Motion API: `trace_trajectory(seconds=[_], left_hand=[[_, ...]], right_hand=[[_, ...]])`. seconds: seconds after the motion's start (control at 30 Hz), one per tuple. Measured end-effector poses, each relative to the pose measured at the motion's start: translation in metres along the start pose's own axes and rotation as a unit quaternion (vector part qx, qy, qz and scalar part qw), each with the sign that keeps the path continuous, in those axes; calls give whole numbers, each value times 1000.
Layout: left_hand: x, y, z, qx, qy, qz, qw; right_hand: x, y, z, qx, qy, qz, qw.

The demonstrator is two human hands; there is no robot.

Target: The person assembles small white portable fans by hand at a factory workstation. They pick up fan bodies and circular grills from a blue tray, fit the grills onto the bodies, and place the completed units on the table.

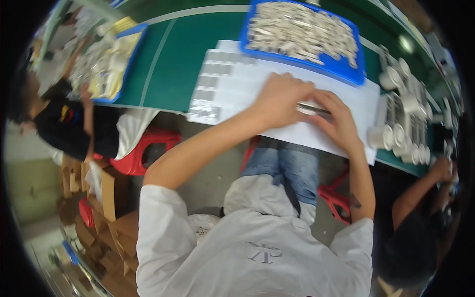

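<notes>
My left hand (285, 100) and my right hand (337, 117) come together over a white sheet (250, 94) on the table. Between them is a slim dark-and-silver piece (315, 109), whose kind I cannot make out. The fingers of the left hand are closed at its left end and hide that end. Thumb and fingers of the right hand curl round the other end. Left of my hands, rows of small grey and silver rectangles (208, 84) lie along the sheet's edge. Beyond the hands stands a blue tray (316, 68) heaped with small off-white pieces (297, 32).
White cylindrical parts (391, 79) stand in groups on the right of the green table (170, 74). At the far left, another blue tray (132, 59) holds clear and pale items. People sit on both sides, with red stools (141, 153) and cardboard boxes (111, 193) nearby.
</notes>
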State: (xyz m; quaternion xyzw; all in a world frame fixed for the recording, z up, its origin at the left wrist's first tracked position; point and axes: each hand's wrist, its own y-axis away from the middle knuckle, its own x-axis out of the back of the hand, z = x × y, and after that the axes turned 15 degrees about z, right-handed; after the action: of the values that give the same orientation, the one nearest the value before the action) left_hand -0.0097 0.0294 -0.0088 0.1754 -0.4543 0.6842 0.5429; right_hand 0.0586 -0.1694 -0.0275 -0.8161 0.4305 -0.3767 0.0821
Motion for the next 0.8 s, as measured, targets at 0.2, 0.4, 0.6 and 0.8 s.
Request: trace_trajectory(seconds=[0.2,0.4,0.6,0.8], left_hand=[[2,4,-3,-12,-17,15,1000],[-5,3,-2,-21,-65,27,997],[-5,5,1,1,-60,69,996],[-7,4,2,36,-45,76,995]], right_hand=[[-8,1,0,-30,-2,19,999],[-13,5,6,15,80,48,996],[-11,-9,4,-83,-32,33,995],[-12,-8,5,-89,-22,37,995]])
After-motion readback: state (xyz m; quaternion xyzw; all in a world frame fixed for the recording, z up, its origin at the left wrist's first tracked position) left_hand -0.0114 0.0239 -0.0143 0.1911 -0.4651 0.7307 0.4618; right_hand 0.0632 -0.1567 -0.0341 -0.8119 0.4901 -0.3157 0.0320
